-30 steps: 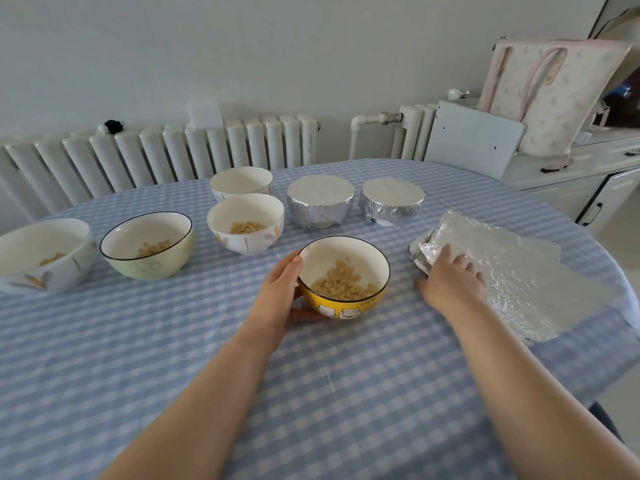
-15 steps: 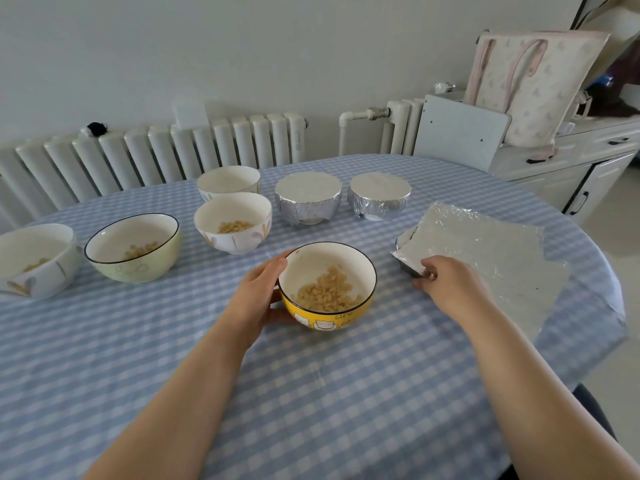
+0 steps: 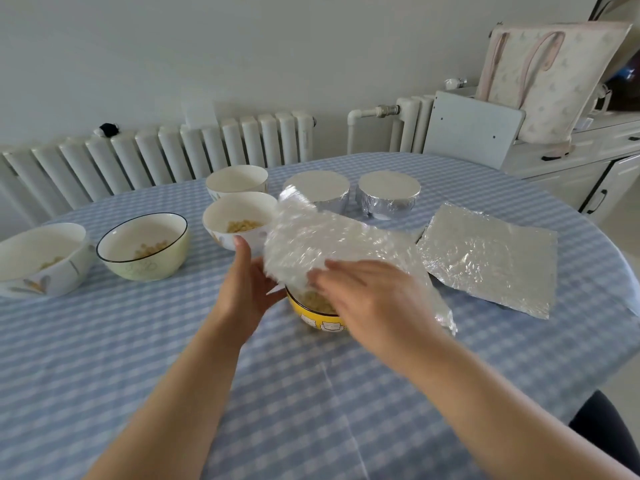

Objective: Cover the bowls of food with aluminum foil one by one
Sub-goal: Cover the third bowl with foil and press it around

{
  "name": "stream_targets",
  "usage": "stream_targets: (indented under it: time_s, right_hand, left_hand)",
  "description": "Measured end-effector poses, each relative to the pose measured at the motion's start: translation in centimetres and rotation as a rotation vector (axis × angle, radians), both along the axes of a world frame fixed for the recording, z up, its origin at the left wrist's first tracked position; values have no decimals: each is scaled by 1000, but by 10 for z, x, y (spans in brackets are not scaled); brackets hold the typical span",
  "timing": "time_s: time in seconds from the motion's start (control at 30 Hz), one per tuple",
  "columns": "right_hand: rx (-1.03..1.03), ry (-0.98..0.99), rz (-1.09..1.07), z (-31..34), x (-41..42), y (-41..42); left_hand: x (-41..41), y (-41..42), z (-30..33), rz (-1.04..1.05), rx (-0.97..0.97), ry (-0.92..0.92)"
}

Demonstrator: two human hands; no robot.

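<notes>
A crinkled sheet of aluminium foil (image 3: 332, 237) hangs tilted over the yellow ceramic bowl with white cartoon figures (image 3: 320, 315), which stands on the blue-and-white checked worktop (image 3: 173, 358) and holds small pale pieces of food. The sheet is not yet centred: its far edge rides up towards the two foil-covered bowls at the back (image 3: 351, 194), its right side trails down to the cloth, and the near left part of the yellow bowl's mouth is open to view.

The right hand (image 3: 363, 289) lies on top of the foil with fingers spread and fairly straight, pressing or guiding it; blur makes it hard to tell whether the thumb pinches an edge underneath. The left hand (image 3: 247, 282) is at the sheet's left edge just beside the bowl, thumb up and fingers hidden below the foil, so I cannot tell whether it grips the sheet or steadies the bowl.

Risks, as I judge them:
- An off-centre sheet would leave too little overhang on one side, so the rim would not seal.
- Foil this thin tears or creases hard if pulled across the rim under tension.
- Pressing down in the middle could dent the foil into the food.
- A sideways push on an unsteadied bowl could slide or tip it and spill food.
- The raised far edge is near the white bowl with food (image 3: 239, 220) and could brush it.

The remaining stack of foil sheets (image 3: 491, 258) lies to the right, well apart from the open bowls on the left.
</notes>
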State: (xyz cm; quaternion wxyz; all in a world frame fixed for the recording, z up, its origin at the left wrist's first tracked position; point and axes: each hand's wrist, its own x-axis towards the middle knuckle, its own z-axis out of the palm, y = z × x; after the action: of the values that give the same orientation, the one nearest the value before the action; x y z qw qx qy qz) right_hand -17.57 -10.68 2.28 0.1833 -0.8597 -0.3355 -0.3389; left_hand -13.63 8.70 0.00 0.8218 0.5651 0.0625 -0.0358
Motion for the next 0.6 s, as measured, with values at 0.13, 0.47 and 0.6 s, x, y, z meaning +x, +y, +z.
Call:
stream_targets:
  time_s: [0.13,0.47,0.6]
  right_hand:
    - [-207,98,150,-17,-4,20]
    - [-129,590,-81,50,29,-6]
    - [-375,741,-62,25,50,-9]
  left_hand:
    - [-2,16,6,-155,-246,90]
    - [3,20,1,-57,67,87]
    - [5,22,0,-79,86,56]
